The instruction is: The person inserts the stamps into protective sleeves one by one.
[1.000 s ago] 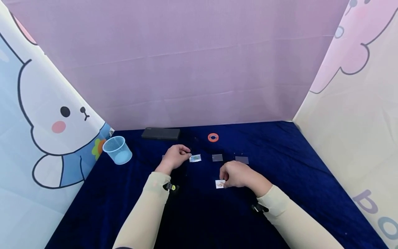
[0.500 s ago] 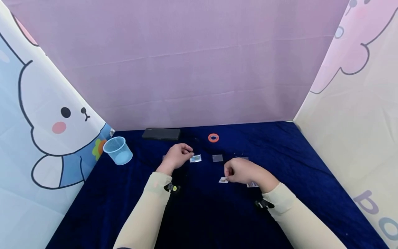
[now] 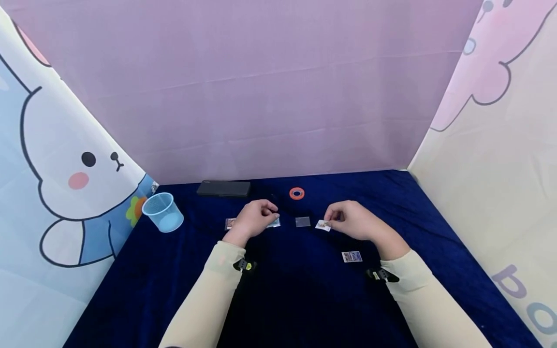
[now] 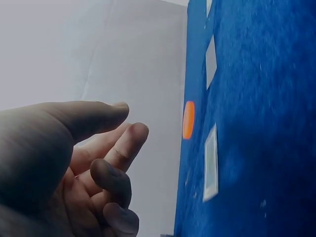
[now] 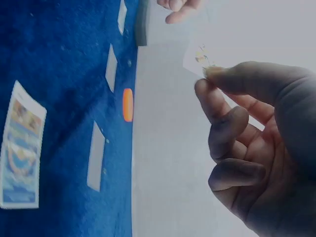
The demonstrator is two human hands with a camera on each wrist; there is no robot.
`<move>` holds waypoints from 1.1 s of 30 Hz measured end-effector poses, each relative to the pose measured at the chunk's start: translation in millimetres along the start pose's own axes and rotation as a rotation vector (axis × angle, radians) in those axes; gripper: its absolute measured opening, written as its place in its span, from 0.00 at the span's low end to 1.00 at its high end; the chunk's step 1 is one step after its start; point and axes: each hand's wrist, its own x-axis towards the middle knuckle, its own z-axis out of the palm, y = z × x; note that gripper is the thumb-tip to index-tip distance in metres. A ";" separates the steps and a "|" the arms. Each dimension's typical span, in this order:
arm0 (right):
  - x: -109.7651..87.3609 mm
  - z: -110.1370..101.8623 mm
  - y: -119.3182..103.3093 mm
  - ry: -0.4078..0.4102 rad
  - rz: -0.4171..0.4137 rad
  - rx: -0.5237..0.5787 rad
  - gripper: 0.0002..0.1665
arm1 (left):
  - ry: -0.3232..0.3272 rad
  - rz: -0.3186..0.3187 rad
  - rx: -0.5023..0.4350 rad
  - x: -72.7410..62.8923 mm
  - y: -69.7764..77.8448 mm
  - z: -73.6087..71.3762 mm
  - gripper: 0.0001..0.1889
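Note:
My right hand (image 3: pixel 357 220) pinches a small white picture card (image 3: pixel 323 225) between thumb and index finger, raised above the cloth. In the right wrist view, that card (image 5: pixel 191 60) sticks out past the fingertips. My left hand (image 3: pixel 254 218) hovers over a blue-green picture card (image 3: pixel 274 223) and partly hides it in the head view. In the left wrist view, its thumb and fingers are apart with nothing between them. A clear square sleeve (image 3: pixel 302 222) lies between the hands. Another colourful card (image 3: pixel 351 256) rests near my right wrist, and a reddish card (image 3: pixel 230 223) shows left of my left hand.
Dark blue cloth (image 3: pixel 278 299) covers the table. Toward the back are a black flat case (image 3: pixel 224 188) and an orange tape roll (image 3: pixel 297 190). A light blue mesh basket (image 3: pixel 169 221) stands at left. Fabric walls (image 3: pixel 278 96) enclose the back and sides.
My right hand has moved away from me and slightly right with the white card, uncovering the colourful card on the cloth. My left hand has shifted slightly right, over more of the blue-green card.

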 end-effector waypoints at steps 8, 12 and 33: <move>-5.8 -16.9 6.7 0.162 0.052 0.009 0.05 | -0.004 0.066 0.092 5.9 13.6 19.3 0.15; -8.0 -23.1 10.4 0.181 0.094 0.016 0.04 | -0.023 0.065 0.115 8.2 15.3 29.0 0.14; -17.9 -50.7 23.5 0.364 0.170 0.012 0.05 | -0.064 0.012 0.171 19.2 19.6 55.6 0.15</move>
